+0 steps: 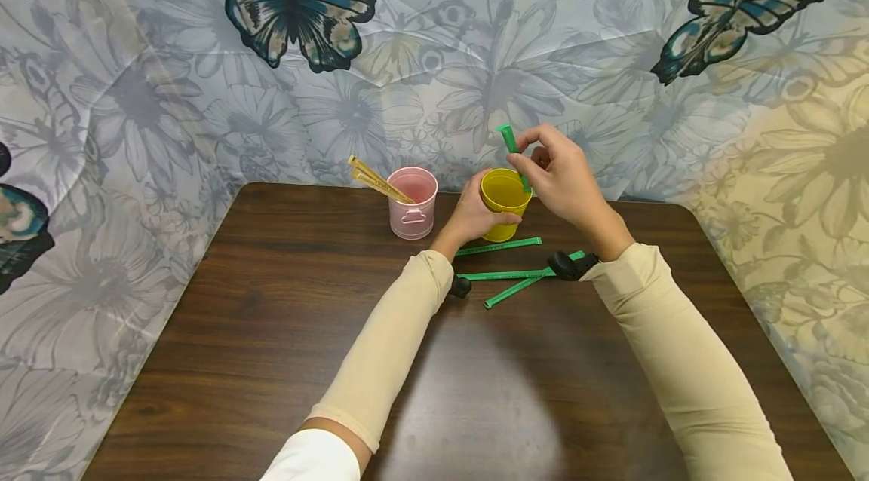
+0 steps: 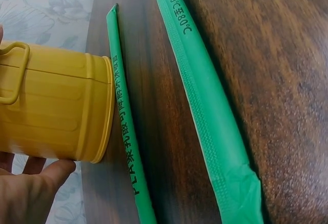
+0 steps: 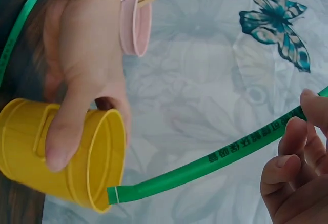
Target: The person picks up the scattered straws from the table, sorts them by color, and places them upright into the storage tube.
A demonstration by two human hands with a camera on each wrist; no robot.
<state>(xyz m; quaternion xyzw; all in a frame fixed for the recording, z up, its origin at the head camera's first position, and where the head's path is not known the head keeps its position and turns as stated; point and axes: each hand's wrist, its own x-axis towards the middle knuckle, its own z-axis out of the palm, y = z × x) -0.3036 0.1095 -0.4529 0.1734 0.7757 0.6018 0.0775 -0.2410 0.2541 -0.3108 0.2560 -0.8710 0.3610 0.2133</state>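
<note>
A small yellow bucket (image 1: pixel 501 228) stands toward the back of the table, gripped round its side by my left hand (image 1: pixel 471 211). In the right wrist view the left thumb lies across the bucket's little handle. My right hand (image 1: pixel 562 173) pinches a green paper-wrapped straw (image 3: pixel 189 172) near its upper end. The straw's lower end is at the mouth of the yellow bucket (image 3: pixel 105 152). Several more green wrapped straws (image 1: pixel 505 276) lie on the table in front of the bucket, two of them crossing. Printed dark lettering shows on the wrappers (image 2: pixel 123 116).
Left of the yellow bucket stands a pink bucket (image 1: pixel 412 217) with several tan wrapped sticks (image 1: pixel 380 181) leaning out of it. The dark wooden table (image 1: pixel 271 330) ends at a butterfly-patterned cloth (image 1: pixel 353 111) behind. Black wrist-worn devices (image 1: pixel 573 266) hang near both wrists.
</note>
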